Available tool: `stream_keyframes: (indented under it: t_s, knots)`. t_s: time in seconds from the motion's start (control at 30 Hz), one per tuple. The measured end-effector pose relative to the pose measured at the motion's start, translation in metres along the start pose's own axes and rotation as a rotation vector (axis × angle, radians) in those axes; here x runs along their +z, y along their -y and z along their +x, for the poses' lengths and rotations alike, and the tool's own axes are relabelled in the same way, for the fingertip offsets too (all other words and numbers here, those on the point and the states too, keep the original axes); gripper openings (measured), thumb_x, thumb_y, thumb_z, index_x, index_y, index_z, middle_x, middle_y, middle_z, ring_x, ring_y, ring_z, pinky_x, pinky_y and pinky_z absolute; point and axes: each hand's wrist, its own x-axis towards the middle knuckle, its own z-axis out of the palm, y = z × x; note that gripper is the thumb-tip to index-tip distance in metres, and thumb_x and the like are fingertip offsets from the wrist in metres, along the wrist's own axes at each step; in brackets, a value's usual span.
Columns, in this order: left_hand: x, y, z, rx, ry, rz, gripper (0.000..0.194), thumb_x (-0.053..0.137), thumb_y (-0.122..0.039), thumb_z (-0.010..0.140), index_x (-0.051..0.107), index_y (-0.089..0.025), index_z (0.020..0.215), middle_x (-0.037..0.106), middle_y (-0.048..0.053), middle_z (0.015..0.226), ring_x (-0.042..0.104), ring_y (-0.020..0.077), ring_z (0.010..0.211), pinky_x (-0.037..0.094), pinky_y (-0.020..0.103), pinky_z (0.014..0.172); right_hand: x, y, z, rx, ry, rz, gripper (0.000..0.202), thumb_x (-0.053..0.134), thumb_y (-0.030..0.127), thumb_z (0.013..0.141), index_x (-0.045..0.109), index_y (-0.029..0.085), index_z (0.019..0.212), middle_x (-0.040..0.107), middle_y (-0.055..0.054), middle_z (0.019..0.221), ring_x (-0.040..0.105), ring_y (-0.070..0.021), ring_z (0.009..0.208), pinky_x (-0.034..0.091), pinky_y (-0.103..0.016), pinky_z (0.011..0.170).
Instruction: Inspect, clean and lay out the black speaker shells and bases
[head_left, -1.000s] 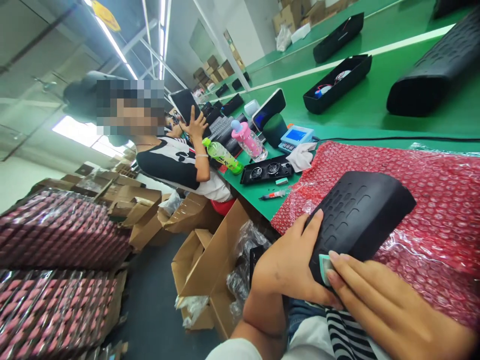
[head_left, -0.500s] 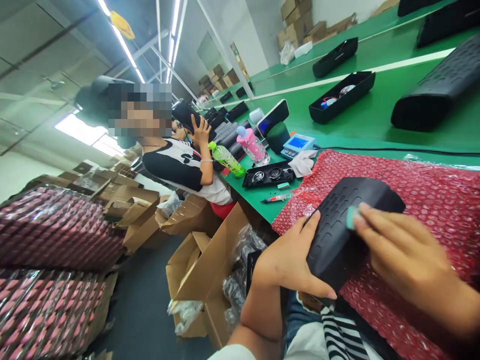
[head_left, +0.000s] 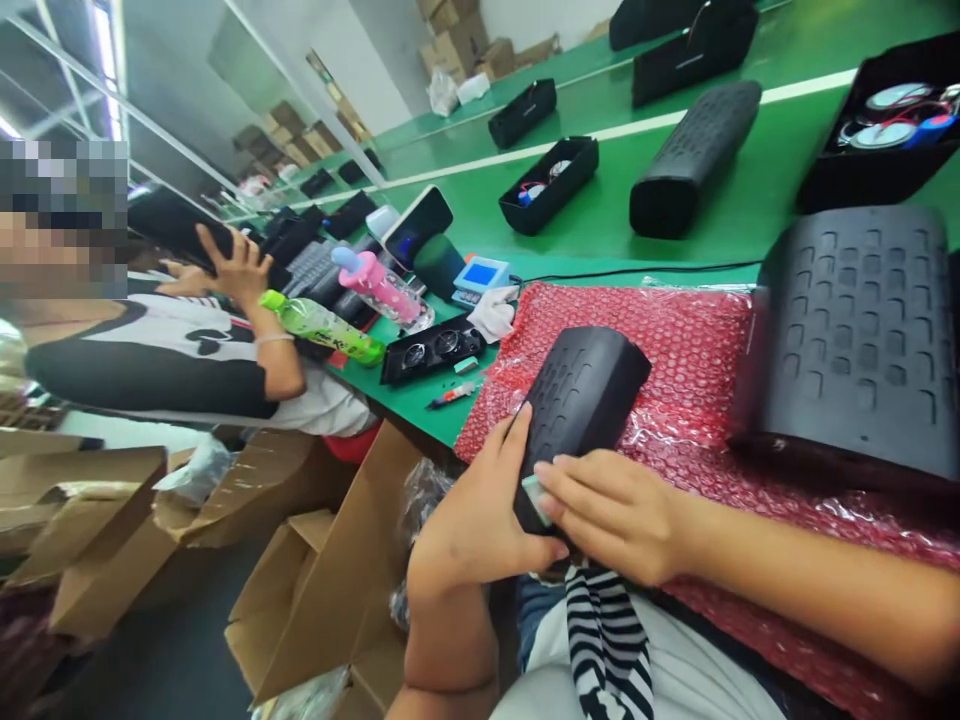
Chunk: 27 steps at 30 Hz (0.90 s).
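A black speaker housing (head_left: 581, 385) with a pattern of raised scales lies tilted across the near edge of the red bubble wrap (head_left: 690, 380). My left hand (head_left: 480, 510) grips its near end, thumb on the lower side and fingers along the far side. Pinched in the fingers of my right hand (head_left: 615, 510) is a small pale green eraser-like block (head_left: 535, 498), pressed to the housing's surface near my left hand. A larger-looking black speaker housing (head_left: 862, 340) rests on the wrap to the right.
On the green bench (head_left: 585, 255) are a pink bottle (head_left: 379, 290), a green bottle (head_left: 326, 325), a black speaker panel (head_left: 435, 350), a syringe (head_left: 451, 396) and a blue-screened device (head_left: 481, 278). Open cartons (head_left: 330, 590) stand on the floor. A co-worker (head_left: 157, 350) sits at left.
My view has swung right, bringing the larger-looking housing into sight. My right hand has moved the green block along the housing toward its near end. My left hand keeps its grip.
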Motion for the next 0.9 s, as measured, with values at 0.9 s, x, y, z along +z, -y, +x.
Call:
stream_keyframes:
  t_s: [0.9]
  knots:
    - [0.002, -0.004, 0.001, -0.037, -0.017, 0.016, 0.132, 0.082, -0.039, 0.058, 0.006, 0.0, 0.158, 0.012, 0.026, 0.165, 0.012, 0.0393, 0.155, 0.015, 0.055, 0.127, -0.005, -0.01, -0.008, 0.1, -0.015, -0.161, 0.022, 0.048, 0.01, 0.1, 0.069, 0.004, 0.1, 0.07, -0.024, 0.109, 0.069, -0.0297, 0.098, 0.06, -0.043, 0.074]
